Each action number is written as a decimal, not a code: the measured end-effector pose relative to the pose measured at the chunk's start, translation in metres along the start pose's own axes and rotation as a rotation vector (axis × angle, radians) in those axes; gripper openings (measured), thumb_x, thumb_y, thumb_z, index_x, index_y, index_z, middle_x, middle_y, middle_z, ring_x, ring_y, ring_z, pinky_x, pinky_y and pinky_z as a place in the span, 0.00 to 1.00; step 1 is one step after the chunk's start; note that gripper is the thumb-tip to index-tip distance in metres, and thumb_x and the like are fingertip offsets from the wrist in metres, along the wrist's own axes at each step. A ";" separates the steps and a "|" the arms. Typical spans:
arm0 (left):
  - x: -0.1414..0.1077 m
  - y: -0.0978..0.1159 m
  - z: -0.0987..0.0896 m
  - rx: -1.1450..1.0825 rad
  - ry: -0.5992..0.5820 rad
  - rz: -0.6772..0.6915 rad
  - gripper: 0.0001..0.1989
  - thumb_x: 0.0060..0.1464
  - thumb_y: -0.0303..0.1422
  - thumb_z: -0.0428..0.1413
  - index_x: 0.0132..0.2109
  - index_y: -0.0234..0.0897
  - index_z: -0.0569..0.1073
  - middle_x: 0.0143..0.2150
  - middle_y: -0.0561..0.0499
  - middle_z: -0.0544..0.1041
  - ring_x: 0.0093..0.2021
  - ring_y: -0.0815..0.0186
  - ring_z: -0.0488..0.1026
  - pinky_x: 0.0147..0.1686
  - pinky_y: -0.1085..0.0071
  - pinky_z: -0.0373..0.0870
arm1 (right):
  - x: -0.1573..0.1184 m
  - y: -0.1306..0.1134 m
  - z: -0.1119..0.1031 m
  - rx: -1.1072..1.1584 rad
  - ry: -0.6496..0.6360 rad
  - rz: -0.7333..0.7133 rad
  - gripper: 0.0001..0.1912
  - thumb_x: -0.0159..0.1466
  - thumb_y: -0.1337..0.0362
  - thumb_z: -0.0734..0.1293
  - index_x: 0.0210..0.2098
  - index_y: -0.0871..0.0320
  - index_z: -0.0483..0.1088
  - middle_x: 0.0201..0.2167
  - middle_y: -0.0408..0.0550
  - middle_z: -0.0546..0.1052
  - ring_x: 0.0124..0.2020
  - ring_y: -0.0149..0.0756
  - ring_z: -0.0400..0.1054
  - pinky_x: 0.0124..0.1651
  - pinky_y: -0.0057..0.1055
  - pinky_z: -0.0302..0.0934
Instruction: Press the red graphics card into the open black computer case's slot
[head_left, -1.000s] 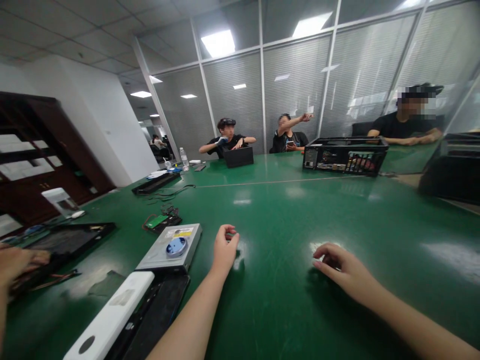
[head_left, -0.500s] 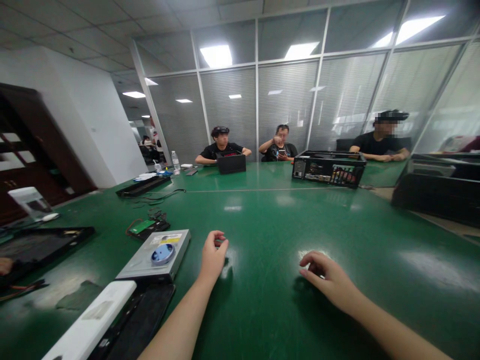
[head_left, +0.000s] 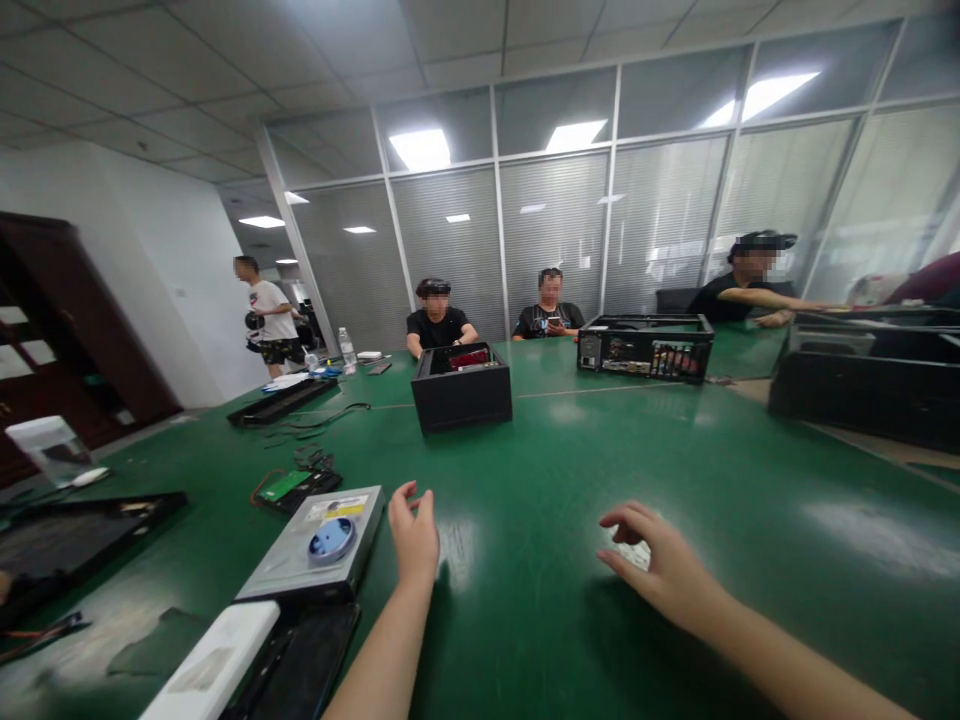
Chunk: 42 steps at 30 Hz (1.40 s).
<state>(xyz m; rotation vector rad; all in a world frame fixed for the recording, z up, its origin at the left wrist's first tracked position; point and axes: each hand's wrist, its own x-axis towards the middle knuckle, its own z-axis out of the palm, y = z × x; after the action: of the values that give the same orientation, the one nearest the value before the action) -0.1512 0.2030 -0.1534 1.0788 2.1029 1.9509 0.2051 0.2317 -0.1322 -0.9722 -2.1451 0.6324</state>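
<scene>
My left hand [head_left: 414,532] is raised over the green table [head_left: 525,600], fingers loosely curled and apart, holding nothing. Just left of it lies a silver optical drive [head_left: 300,550] with a round blue-lidded tin [head_left: 331,540] on top. My right hand [head_left: 651,556] hovers over the table to the right, thumb and fingers apart around nothing. Beyond both hands, a black computer case [head_left: 463,400] stands on the table with its top side uncovered; a person in black [head_left: 441,325] sits behind it, arms reaching toward it.
At the near left lie a white bar-shaped object [head_left: 214,665], a black panel [head_left: 319,640] and a green circuit board [head_left: 286,486]. Another open computer case [head_left: 645,350] stands farther back, with a dark case [head_left: 862,375] at the right. Other people sit across the table.
The black case has come across the table toward me, pushed by the person opposite. My left hand has shifted slightly left and its fingers opened more. A person now walks at the far left.
</scene>
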 end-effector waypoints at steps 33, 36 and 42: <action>-0.025 0.013 -0.002 -0.035 -0.089 -0.031 0.12 0.59 0.34 0.51 0.50 0.40 0.66 0.47 0.43 0.69 0.42 0.61 0.69 0.43 0.63 0.67 | 0.279 -0.018 0.090 -0.740 0.234 -0.243 0.26 0.64 0.50 0.68 0.57 0.55 0.67 0.51 0.60 0.69 0.53 0.55 0.60 0.51 0.46 0.49; -0.007 0.000 -0.014 -0.022 0.216 -0.098 0.12 0.60 0.37 0.50 0.49 0.39 0.65 0.48 0.45 0.69 0.46 0.60 0.68 0.50 0.61 0.66 | 0.204 -0.021 0.051 -0.699 0.245 -0.260 0.26 0.64 0.52 0.68 0.59 0.54 0.65 0.55 0.60 0.68 0.55 0.56 0.60 0.52 0.47 0.51; 0.016 -0.021 -0.012 -0.121 0.264 -0.037 0.14 0.58 0.41 0.53 0.47 0.38 0.68 0.46 0.48 0.71 0.49 0.61 0.69 0.54 0.61 0.64 | 0.025 -0.053 -0.038 -0.694 0.216 -0.268 0.28 0.61 0.51 0.70 0.59 0.47 0.66 0.55 0.57 0.71 0.56 0.57 0.63 0.54 0.50 0.54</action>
<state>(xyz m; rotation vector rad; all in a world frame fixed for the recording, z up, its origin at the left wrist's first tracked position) -0.1787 0.2020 -0.1641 0.7928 2.0720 2.2787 0.1976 0.2249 -0.0627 -1.0051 -2.2695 -0.3657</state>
